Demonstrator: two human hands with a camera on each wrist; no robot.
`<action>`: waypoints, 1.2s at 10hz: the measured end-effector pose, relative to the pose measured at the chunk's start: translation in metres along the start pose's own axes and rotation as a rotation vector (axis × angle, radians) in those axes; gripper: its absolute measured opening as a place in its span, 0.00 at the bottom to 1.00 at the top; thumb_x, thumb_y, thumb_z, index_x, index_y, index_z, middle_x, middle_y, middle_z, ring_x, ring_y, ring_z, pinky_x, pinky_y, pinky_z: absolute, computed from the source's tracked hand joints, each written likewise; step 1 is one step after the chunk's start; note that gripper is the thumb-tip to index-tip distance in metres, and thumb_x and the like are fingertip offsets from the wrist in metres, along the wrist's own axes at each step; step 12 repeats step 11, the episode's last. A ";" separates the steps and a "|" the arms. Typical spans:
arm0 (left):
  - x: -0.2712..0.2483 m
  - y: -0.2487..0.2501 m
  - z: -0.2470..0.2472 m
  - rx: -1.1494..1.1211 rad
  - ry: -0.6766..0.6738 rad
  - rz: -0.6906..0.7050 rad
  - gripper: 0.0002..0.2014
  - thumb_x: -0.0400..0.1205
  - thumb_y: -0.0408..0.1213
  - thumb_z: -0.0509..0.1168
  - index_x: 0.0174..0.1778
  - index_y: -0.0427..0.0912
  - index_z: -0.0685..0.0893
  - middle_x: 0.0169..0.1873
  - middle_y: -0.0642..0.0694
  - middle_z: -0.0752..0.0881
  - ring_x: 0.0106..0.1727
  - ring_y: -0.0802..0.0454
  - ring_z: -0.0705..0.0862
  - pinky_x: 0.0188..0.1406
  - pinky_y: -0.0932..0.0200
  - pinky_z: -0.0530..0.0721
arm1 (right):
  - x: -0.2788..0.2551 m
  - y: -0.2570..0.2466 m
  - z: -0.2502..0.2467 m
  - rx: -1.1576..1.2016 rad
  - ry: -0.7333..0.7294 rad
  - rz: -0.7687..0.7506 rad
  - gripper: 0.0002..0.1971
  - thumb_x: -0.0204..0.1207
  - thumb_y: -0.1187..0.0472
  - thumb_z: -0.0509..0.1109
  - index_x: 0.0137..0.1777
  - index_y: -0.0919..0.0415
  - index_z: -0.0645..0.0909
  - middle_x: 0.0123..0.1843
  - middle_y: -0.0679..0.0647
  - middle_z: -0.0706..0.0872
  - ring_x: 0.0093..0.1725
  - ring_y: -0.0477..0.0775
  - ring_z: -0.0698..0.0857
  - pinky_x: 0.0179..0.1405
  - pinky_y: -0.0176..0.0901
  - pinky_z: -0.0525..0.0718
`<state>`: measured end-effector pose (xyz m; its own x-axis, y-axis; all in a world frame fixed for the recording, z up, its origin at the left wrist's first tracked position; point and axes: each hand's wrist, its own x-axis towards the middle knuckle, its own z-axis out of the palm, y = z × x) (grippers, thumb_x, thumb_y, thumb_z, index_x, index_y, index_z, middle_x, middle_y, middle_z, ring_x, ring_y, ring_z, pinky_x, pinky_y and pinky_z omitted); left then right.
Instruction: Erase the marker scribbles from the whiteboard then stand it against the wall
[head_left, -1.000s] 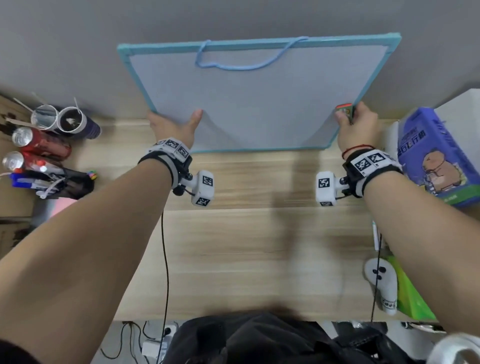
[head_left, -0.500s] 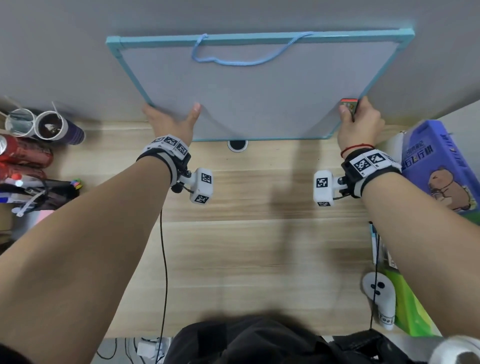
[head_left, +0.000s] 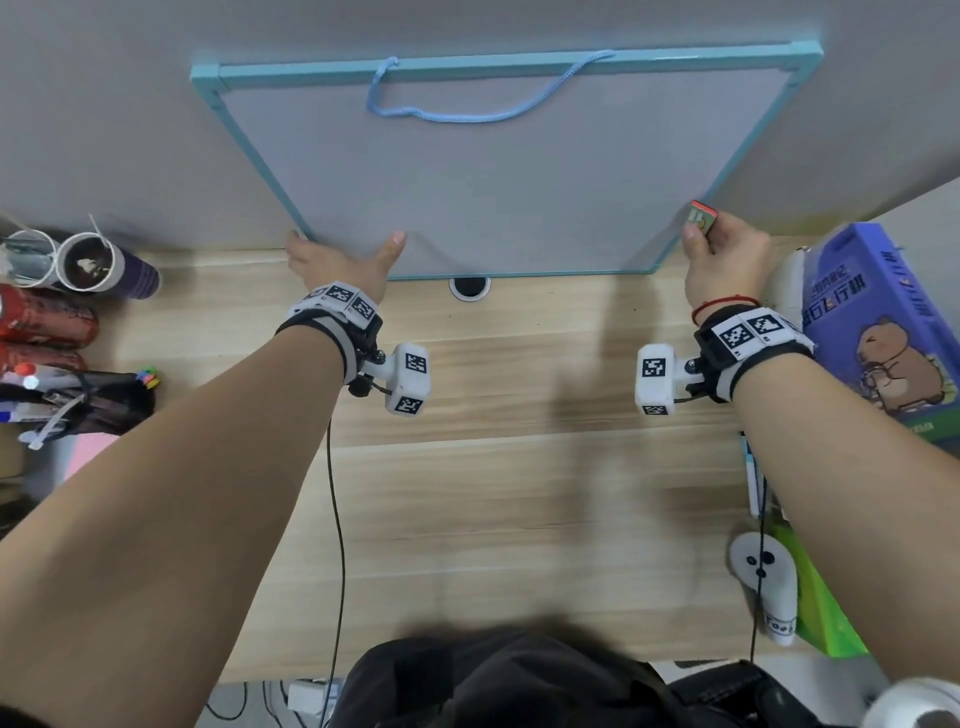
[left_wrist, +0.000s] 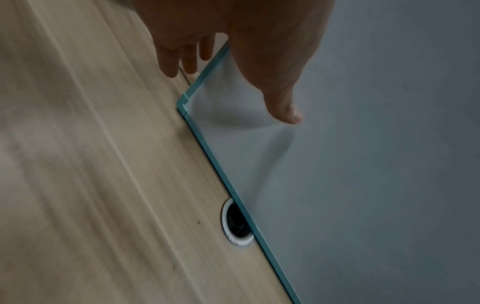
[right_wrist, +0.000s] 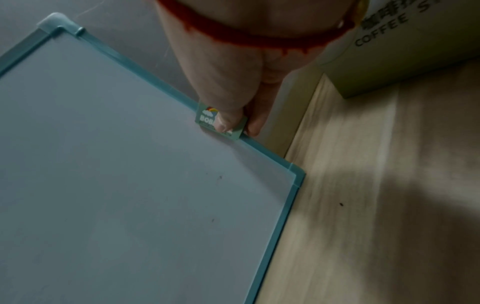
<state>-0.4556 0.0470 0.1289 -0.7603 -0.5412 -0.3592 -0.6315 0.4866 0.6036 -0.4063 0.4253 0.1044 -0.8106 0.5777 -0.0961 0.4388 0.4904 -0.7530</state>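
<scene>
The teal-framed whiteboard (head_left: 493, 182) stands tilted with its top against the grey wall and its bottom edge on the wooden desk (head_left: 519, 467). Its surface (right_wrist: 116, 185) shows no scribbles, only tiny specks. A blue cord (head_left: 467, 114) hangs from the top rail. My left hand (head_left: 337, 260) grips the lower left edge, thumb on the front (left_wrist: 236, 90) and fingers behind. My right hand (head_left: 722, 249) pinches a small printed eraser (head_left: 701, 218) against the right frame edge, with the thumb on the eraser (right_wrist: 205, 117) and fingers behind the board.
A round cable hole (head_left: 470, 287) lies just in front of the board's bottom edge. Cans, tubes and pens (head_left: 78, 291) crowd the left side. A purple box (head_left: 872, 332), a white controller (head_left: 763, 582) and a paper cup (right_wrist: 402, 41) sit at the right.
The board has swung more upright toward the wall and its bottom edge has slid back, uncovering the cable hole. Both hands moved back with it, keeping their holds.
</scene>
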 end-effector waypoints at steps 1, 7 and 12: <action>-0.022 -0.002 0.004 0.197 -0.030 -0.142 0.57 0.67 0.67 0.77 0.80 0.36 0.56 0.73 0.38 0.69 0.73 0.39 0.72 0.69 0.45 0.73 | -0.014 0.012 -0.001 -0.003 -0.025 0.088 0.15 0.74 0.46 0.66 0.47 0.56 0.86 0.42 0.53 0.93 0.44 0.55 0.91 0.53 0.60 0.89; -0.070 -0.065 0.037 0.589 -0.585 -0.051 0.25 0.78 0.52 0.75 0.68 0.44 0.83 0.63 0.45 0.84 0.63 0.42 0.82 0.68 0.49 0.80 | -0.048 0.066 0.025 -0.347 -0.196 0.208 0.28 0.62 0.51 0.84 0.57 0.58 0.77 0.54 0.60 0.85 0.53 0.62 0.84 0.56 0.59 0.85; -0.107 -0.066 -0.008 0.528 -0.586 0.021 0.22 0.81 0.51 0.73 0.65 0.41 0.83 0.61 0.43 0.84 0.62 0.43 0.82 0.63 0.53 0.81 | -0.086 0.049 0.000 -0.343 -0.235 0.295 0.18 0.70 0.58 0.74 0.58 0.62 0.77 0.56 0.63 0.85 0.54 0.65 0.84 0.49 0.48 0.81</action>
